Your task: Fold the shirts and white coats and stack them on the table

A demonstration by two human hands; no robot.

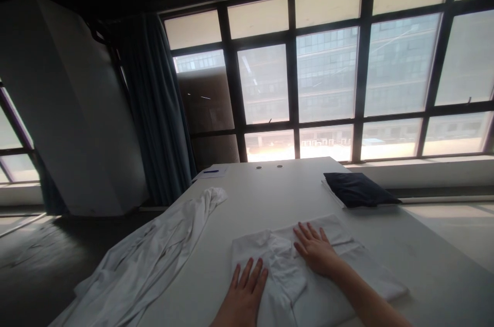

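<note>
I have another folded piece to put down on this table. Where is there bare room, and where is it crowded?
Bare tabletop lies between the white garment under both hands and the two holes at the far edge, bordered right by the dark folded cloth. The right edge is bare too. The left side is crowded by the loose white cloth; left hand and right hand press flat.

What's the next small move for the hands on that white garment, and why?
Probably sweep both palms outward. The left hand and right hand lie flat on the folded white garment, and a rumpled ridge shows between them.
</note>
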